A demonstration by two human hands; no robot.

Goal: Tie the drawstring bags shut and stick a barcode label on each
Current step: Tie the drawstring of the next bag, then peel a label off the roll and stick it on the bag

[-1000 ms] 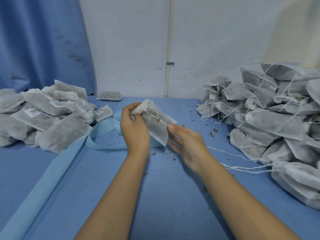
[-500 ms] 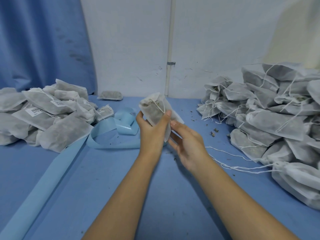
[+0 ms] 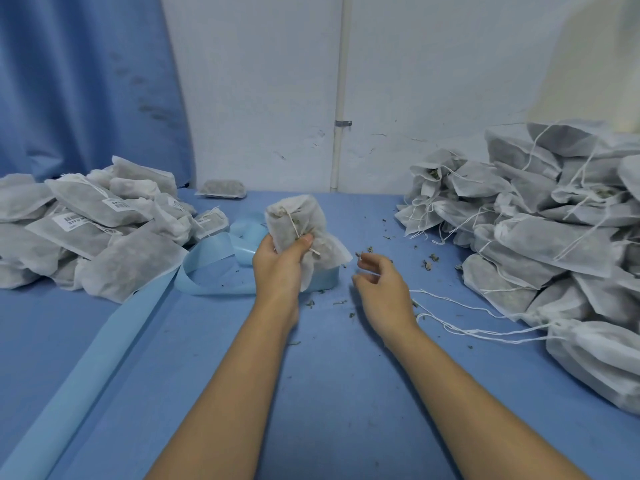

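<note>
My left hand (image 3: 278, 263) grips a white drawstring bag (image 3: 298, 220) of dried herbs, held upright above the blue table, thumb across its front over the string. My right hand (image 3: 379, 285) hovers just right of the bag, apart from it, fingers loosely curled and holding nothing. A light blue label backing strip (image 3: 214, 251) loops on the table behind my left hand. At the left lies a pile of labelled bags (image 3: 90, 226). A bigger pile of bags with loose strings (image 3: 554, 237) is heaped on the right.
A single filled bag (image 3: 221, 188) lies at the back by the white wall. Herb crumbs (image 3: 429, 263) are scattered on the blue table (image 3: 329, 375). Loose white strings (image 3: 467, 318) trail from the right pile toward my right wrist. A blue curtain (image 3: 79, 81) hangs at the back left.
My right hand has let go of the bag and drawn back to the right. The left hand turned the bag upright and now holds it alone.
</note>
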